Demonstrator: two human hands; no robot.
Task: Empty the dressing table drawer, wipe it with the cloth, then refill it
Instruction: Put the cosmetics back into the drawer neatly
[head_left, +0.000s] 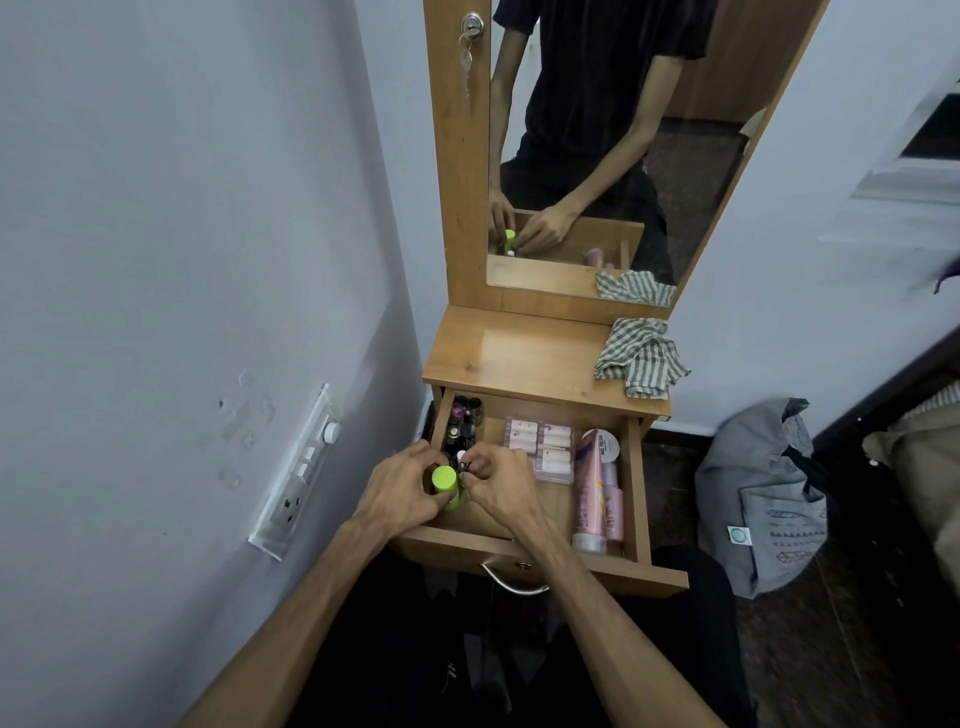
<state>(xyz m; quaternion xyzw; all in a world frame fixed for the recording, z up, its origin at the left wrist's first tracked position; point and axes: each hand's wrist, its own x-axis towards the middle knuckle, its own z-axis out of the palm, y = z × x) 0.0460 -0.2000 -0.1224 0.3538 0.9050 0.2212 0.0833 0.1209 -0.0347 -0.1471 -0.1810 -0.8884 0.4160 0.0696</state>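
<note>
Pale wall with a switch panel (301, 470) left of the wooden dressing table (519, 353); mirror (597, 145) above; grey bag (763, 499) on the floor to the right. Drawer (641, 499) pulled out, not yet emptied.

Left to right within the drawer:
- Left hand (400, 493) at the front left corner, fingers curled round a lime-green capped bottle (445, 483), standing upright, long axis vertical.
- Small dark bottles (464, 423) clustered behind it, along the left wall.
- Right hand (498, 480) just beside the green bottle, fingertips pinching a small white-capped item (462, 457); too small to identify.
- Pink sachet packs (540, 449) at centre.
- Pink tubes (595, 493) against the right wall, lying front to back.

Striped cloth (641, 356) bunched on the tabletop, rear right of the drawer, untouched.

Judgement: emptying stage; green bottle liftable straight up, left hand nearer.
</note>
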